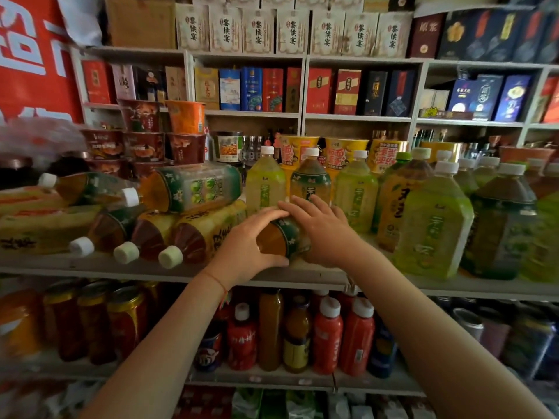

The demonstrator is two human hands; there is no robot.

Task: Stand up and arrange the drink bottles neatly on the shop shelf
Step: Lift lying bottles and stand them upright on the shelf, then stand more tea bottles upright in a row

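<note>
Head view, bottle in hand: an amber-filled clear plastic drink bottle with a dark green label (282,238) lies on its side on the white shop shelf board (90,264), near its front edge and at the centre of the view.
Head view, long axis: it runs roughly from 8 o'clock to 2 o'clock; I cannot tell which end carries the cap, as the hands cover both.
Head view, left hand (245,247): fingers curl over the bottle's 9 o'clock end, thumb below.
Head view, right hand (320,228): fingers spread over the 3 o'clock end, gripping it.
Head view, nearer hand: both touch it; neither leads.
Head view, standing row: yellow-green and brown upright bottles (357,192) stand from 12 to 3 o'clock, just behind.
Head view, lying pile: more toppled white-capped bottles (181,237) lie at 9 o'clock.
Judgement: the coming move is probably tipping this bottle upright into the gap just before the row.
</note>
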